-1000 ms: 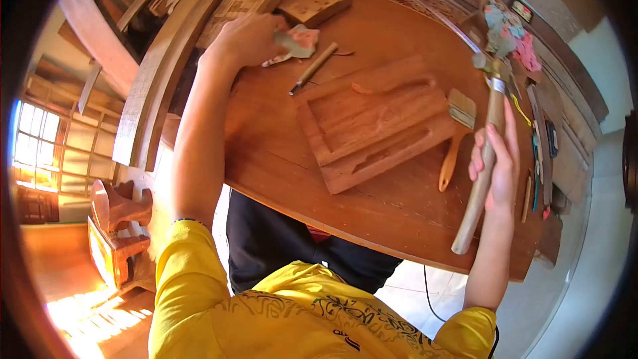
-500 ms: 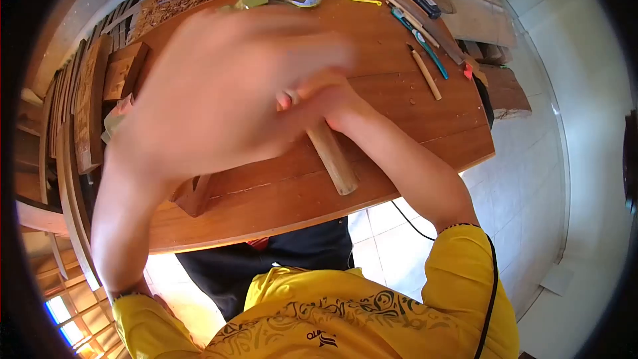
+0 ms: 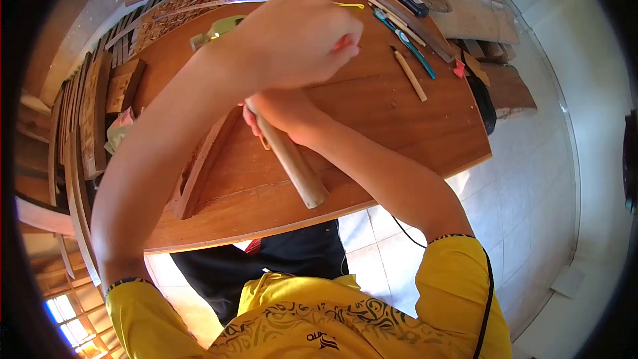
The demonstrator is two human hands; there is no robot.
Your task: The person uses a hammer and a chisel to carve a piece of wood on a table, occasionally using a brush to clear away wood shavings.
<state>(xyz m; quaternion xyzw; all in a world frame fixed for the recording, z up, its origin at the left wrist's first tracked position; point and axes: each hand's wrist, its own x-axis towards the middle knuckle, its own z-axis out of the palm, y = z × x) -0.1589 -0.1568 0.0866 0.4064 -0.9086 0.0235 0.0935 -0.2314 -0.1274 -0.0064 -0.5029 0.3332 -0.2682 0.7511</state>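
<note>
My left hand (image 3: pixel 302 40) is raised over the table as a closed fist, its curled fingers facing right; whatever it may hold is hidden. Below it, my right hand (image 3: pixel 276 110) is partly covered by the left forearm. Its fingers are wrapped round a round wooden handle (image 3: pixel 292 166), whose bare end points toward me near the table's front edge. The handle's far end is hidden behind my left arm. Left of the handle lies a dark wooden piece (image 3: pixel 203 173) on the brown wooden table (image 3: pixel 399 139).
At the back right lie a teal toothbrush-like tool (image 3: pixel 412 50), a wooden-handled pointed tool (image 3: pixel 411 76), a long wooden bar (image 3: pixel 399 16) and a black object (image 3: pixel 409 1). A green object (image 3: pixel 226 26) and a measuring tape's blade (image 3: pixel 212 4) are at the back. Boards (image 3: pixel 96 113) stand at left.
My left hand, a large blur before, has moved away from the camera and shows clearly as a fist. My right hand and the wooden handle have shifted left.
</note>
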